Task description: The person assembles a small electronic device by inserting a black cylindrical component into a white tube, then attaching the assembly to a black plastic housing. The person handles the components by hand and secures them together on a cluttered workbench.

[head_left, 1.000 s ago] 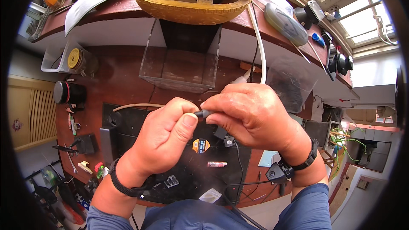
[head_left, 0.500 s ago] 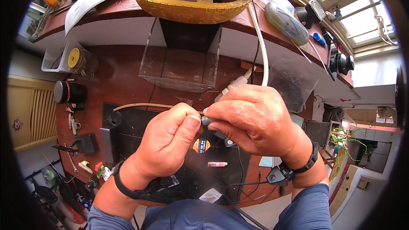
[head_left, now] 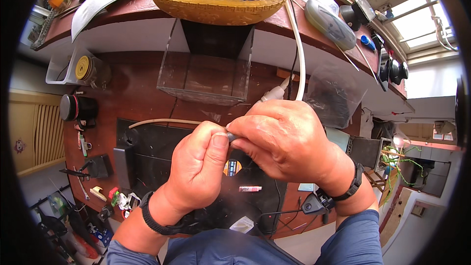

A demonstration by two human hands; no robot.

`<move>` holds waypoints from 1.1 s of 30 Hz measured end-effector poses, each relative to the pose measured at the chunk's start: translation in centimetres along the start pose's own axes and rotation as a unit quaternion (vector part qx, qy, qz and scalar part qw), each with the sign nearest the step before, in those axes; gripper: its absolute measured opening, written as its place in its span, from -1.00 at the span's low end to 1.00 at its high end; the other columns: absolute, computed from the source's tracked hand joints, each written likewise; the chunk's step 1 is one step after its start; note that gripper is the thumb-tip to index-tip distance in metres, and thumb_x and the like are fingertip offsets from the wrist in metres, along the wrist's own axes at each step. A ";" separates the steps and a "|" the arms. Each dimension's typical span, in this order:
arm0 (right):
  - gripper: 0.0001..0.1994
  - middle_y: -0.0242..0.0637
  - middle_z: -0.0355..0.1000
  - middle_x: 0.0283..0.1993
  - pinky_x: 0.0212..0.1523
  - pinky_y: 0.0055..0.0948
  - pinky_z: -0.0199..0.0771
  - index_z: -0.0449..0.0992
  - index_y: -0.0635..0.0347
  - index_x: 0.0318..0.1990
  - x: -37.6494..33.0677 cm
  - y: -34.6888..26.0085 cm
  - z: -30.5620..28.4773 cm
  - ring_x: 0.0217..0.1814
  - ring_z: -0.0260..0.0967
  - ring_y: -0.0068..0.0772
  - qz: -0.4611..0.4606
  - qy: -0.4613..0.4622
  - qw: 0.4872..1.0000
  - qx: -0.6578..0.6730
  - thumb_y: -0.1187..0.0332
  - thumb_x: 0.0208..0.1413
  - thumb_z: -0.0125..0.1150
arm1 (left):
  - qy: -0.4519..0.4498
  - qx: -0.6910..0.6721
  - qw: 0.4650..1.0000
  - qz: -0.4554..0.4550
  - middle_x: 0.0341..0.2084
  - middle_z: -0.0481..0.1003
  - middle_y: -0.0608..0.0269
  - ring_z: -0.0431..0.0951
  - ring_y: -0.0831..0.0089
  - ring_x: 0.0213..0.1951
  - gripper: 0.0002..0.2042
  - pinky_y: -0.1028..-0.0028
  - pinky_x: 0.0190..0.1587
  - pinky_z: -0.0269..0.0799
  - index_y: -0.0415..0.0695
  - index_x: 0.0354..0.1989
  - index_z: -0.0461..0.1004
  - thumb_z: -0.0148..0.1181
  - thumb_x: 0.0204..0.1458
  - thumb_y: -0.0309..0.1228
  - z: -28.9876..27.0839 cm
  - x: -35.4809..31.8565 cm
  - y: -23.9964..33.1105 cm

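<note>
My left hand (head_left: 196, 167) is closed around a thin beige tube (head_left: 167, 121), whose free end sticks out to the left above the black mat. Thumb up, it meets my right hand (head_left: 287, 142) in the middle of the view. The right fingers pinch a small grey cylindrical fitting (head_left: 230, 137), which touches the left thumb tip. Whether tube and fitting are joined is hidden by the fingers. Just behind the right hand lies a whitish plastic connector (head_left: 275, 93), partly covered by that hand.
A black mat (head_left: 162, 167) lies on the reddish-brown desk, with a small tube-shaped pack (head_left: 250, 188) on it. Beyond the hands stands a clear acrylic tank (head_left: 203, 81). Above it, a golden basin (head_left: 211, 12) rests on a shelf, with a white hose (head_left: 297, 39) hanging down.
Both hands have shifted slightly left, and they have come a little closer together. Less of the grey fitting shows between the fingers than before.
</note>
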State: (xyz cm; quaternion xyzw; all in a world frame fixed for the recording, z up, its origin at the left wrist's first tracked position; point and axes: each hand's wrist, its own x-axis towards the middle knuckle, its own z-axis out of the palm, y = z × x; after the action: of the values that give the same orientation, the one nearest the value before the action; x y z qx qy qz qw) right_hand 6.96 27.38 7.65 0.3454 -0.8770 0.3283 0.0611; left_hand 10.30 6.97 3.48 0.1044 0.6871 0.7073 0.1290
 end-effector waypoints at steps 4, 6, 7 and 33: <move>-0.80 -0.26 0.57 -0.34 -0.37 -0.23 0.54 0.65 0.14 -0.20 0.0 0.2 0.5 -0.37 0.55 -0.13 0.009 -0.017 1.000 0.012 0.43 0.00 0.51 | -0.010 0.016 1.000 -0.016 -0.53 0.37 0.43 0.26 0.70 -0.52 -0.71 0.61 -0.45 0.19 -0.17 -0.23 0.42 -0.05 0.52 -0.25 -0.2 0.1 -0.1; -0.80 -0.25 0.57 -0.36 -0.36 -0.22 0.54 0.65 0.15 -0.20 0.1 0.6 0.6 -0.37 0.55 -0.12 0.021 -0.021 0.999 0.031 0.43 0.01 0.51 | -0.028 0.011 0.998 -0.049 -0.54 0.39 0.42 0.26 0.71 -0.53 -0.69 0.62 -0.45 0.19 -0.17 -0.22 0.44 -0.05 0.52 -0.21 -0.9 0.4 -0.3; -0.81 -0.25 0.57 -0.37 -0.35 -0.22 0.54 0.66 0.15 -0.20 0.2 1.0 0.5 -0.37 0.55 -0.11 0.030 -0.016 0.998 0.043 0.42 0.02 0.51 | -0.037 -0.008 0.997 -0.071 -0.53 0.40 0.40 0.31 0.68 -0.49 -0.70 0.59 -0.42 0.24 -0.20 -0.21 0.45 -0.04 0.51 -0.24 -1.3 0.7 0.0; -0.75 -0.23 0.58 -0.31 -0.34 -0.24 0.54 0.68 0.16 -0.16 -0.5 0.7 -0.3 -0.33 0.55 -0.14 0.019 0.025 0.999 0.038 0.45 -0.03 0.55 | -0.074 0.083 0.994 0.025 -0.52 0.44 0.41 0.33 0.70 -0.52 -0.77 0.60 -0.45 0.24 -0.19 -0.16 0.47 -0.03 0.49 -0.32 -2.1 1.3 0.8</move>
State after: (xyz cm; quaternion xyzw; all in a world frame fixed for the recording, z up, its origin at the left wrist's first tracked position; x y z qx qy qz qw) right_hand 6.85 28.26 7.30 0.3223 -0.8685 0.3713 0.0638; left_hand 8.37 5.35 4.20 0.1837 0.7291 0.6413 0.1528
